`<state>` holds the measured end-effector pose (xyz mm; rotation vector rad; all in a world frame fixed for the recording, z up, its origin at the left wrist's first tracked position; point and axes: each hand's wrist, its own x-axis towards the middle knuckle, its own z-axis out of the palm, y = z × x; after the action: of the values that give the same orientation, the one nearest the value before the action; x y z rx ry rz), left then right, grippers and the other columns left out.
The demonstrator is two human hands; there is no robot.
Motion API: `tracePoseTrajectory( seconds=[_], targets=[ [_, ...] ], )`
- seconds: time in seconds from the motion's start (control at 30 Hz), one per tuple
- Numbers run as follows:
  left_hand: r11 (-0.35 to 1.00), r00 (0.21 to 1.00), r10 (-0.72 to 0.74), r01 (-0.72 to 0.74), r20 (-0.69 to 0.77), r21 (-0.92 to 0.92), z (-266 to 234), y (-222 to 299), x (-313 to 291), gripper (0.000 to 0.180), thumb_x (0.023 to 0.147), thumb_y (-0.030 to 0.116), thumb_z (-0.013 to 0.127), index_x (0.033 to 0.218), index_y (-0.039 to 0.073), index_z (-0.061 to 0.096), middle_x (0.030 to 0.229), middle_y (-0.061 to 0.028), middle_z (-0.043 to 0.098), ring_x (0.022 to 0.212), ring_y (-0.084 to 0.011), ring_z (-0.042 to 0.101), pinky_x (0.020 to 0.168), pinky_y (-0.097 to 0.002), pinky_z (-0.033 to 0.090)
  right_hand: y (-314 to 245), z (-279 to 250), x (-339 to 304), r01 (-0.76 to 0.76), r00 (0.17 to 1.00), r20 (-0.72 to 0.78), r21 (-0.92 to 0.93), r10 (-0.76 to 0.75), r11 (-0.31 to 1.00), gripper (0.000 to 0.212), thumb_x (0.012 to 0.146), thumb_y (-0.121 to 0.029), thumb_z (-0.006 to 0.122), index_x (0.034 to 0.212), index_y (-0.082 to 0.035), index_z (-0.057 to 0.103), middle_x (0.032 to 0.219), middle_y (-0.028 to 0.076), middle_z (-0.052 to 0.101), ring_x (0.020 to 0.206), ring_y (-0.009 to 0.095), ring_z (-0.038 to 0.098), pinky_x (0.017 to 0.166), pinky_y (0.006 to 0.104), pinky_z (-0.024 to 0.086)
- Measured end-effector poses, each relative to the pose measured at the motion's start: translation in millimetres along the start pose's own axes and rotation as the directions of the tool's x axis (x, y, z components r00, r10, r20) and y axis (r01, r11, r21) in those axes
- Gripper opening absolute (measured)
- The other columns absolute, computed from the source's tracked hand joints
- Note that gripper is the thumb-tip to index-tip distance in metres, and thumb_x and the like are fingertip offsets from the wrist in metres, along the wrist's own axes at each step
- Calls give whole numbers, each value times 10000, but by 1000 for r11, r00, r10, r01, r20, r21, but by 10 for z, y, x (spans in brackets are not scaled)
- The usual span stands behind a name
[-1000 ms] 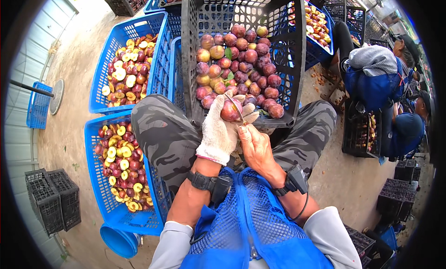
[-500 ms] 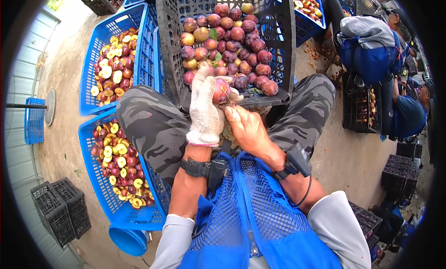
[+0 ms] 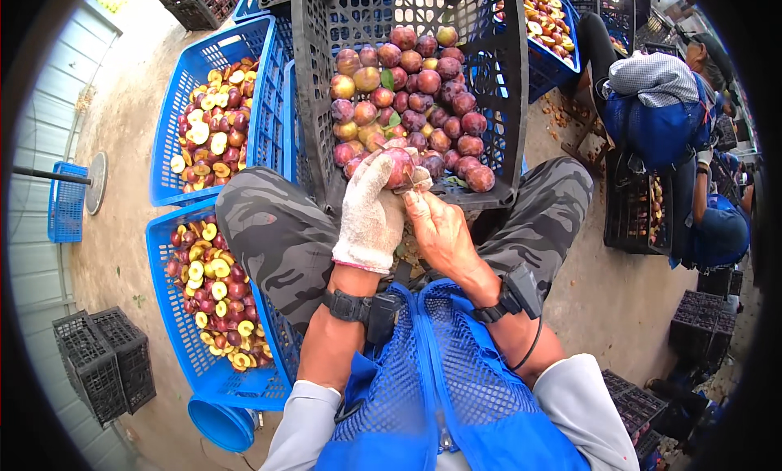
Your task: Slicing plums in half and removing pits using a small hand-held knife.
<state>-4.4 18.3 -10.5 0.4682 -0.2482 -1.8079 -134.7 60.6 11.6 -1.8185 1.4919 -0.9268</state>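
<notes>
My left hand [image 3: 368, 214], in a white knit glove, is closed around a reddish-purple plum [image 3: 399, 168] at the near edge of a black crate [image 3: 309, 88]. Bare and pinched, my right hand [image 3: 444, 231] has its thumb and forefinger at the plum's near side. Whatever is between those fingertips is too small or hidden to make out. Many whole plums [image 3: 428, 82], red, purple and yellowish, lie in the crate beyond my hands, with a few green leaves among them.
To my left stand two blue crates of cut plums, a farther crate [image 3: 163, 137] and a nearer crate [image 3: 175, 341]. Beside the nearer one is a blue bucket [image 3: 221, 422]. Black crates [image 3: 104, 365] stand at far left. Co-workers [image 3: 660, 113] sit at the right among more crates.
The whole view has shifted, so the crates appear lower and slightly farther right. My left hand still holds the plum, now turned somewhat, and my right fingertips stay close against it.
</notes>
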Motion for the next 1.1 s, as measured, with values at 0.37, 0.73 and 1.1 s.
tracePoseTrajectory(
  seconds=[0.37,0.73,1.1],
  targets=[
    [859,974,-192,107,122,500,90,308,-186,558,921,86,707,1423,-16,486,1230,-160,658,1049,-172,664,908,-316,560,-51,-1136,435,-320,598,766,-43,237,946,531,1081,-473,459,815,-28,575,668,18,524,639,110,485,589,321,442],
    [972,996,-45,60,-71,229,85,-70,48,484,932,97,708,1372,16,523,1190,-128,659,1052,-232,663,942,-379,549,313,-779,335,-673,652,639,239,408,700,511,1059,-519,491,801,-86,579,629,-33,499,540,58,448,475,251,357],
    [988,988,-85,99,-125,115,-38,3,185,434,984,195,652,1361,5,554,1155,-144,690,902,-263,691,848,-393,563,254,53,72,-455,888,320,512,330,728,502,1097,-485,384,820,-87,514,580,-4,470,447,78,390,421,259,321]
  ],
)
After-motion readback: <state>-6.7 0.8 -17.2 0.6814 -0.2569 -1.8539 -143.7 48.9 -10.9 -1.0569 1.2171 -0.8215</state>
